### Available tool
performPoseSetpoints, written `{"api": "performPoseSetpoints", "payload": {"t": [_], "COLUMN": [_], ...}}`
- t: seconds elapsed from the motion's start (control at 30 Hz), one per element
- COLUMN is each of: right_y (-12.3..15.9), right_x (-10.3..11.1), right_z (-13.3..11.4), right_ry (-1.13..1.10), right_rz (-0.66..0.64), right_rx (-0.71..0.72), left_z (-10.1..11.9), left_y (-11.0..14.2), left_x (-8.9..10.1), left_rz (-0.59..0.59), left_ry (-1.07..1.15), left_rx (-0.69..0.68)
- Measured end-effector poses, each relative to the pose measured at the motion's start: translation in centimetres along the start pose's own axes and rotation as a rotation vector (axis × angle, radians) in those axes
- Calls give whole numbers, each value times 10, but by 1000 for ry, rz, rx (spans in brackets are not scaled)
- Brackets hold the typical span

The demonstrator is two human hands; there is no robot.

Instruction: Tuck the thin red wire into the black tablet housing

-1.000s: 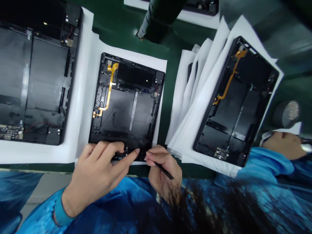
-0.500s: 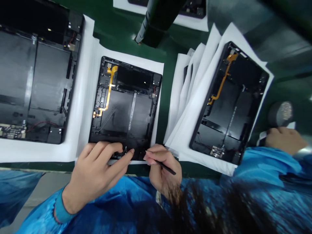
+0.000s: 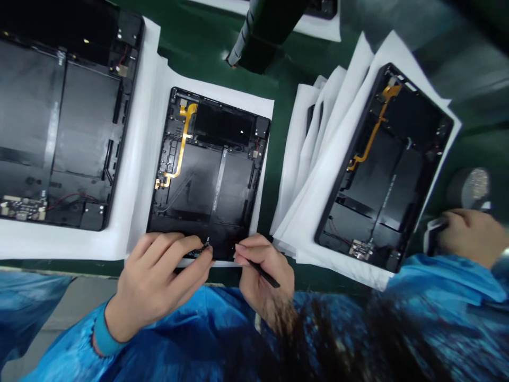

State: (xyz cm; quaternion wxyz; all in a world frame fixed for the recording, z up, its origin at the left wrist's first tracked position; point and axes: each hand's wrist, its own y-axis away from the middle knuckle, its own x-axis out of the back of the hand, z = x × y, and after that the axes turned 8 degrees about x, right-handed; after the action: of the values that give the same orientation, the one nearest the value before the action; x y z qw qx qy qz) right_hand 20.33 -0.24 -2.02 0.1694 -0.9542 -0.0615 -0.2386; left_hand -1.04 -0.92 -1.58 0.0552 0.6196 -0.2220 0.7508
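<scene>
An opened tablet housing lies in front of me, its inside showing a gold flex cable and a grey ribbon strip. My left hand rests over its near edge, thumb and index finger drawn together at a small circuit board, largely covered by the fingers. Whatever lies between those fingertips is hidden. My right hand pinches a slim black stick-like tool, at the housing's near right corner. The tool's working tip is hidden by the fingers.
White sheets lie under the housings. A larger-looking tablet housing sits at left, another tilted on stacked sheets at right. A dark post stands behind. Far right, another person's hand is near a round grey object.
The view has shifted slightly, so most things appear a little farther right. My left thumb and index finger have closed toward each other. The right hand keeps the black tool near the corner.
</scene>
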Motion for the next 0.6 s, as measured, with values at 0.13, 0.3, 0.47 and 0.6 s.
{"api": "performPoseSetpoints", "payload": {"t": [0.13,0.3,0.47,0.6], "right_y": [-4,-5,-9,-17], "right_x": [0,0,-1,0], "right_z": [0,5,4,2], "right_ry": [39,-56,-31,-26], "right_rz": [-30,-30,-89,-115], "right_rx": [42,143,179,222], "left_z": [2,2,1,1], "left_y": [-4,-5,-6,-8], "left_x": [1,2,3,3], "left_rz": [37,66,78,82], "left_ry": [111,213,262,276], "left_rx": [49,75,76,70]}}
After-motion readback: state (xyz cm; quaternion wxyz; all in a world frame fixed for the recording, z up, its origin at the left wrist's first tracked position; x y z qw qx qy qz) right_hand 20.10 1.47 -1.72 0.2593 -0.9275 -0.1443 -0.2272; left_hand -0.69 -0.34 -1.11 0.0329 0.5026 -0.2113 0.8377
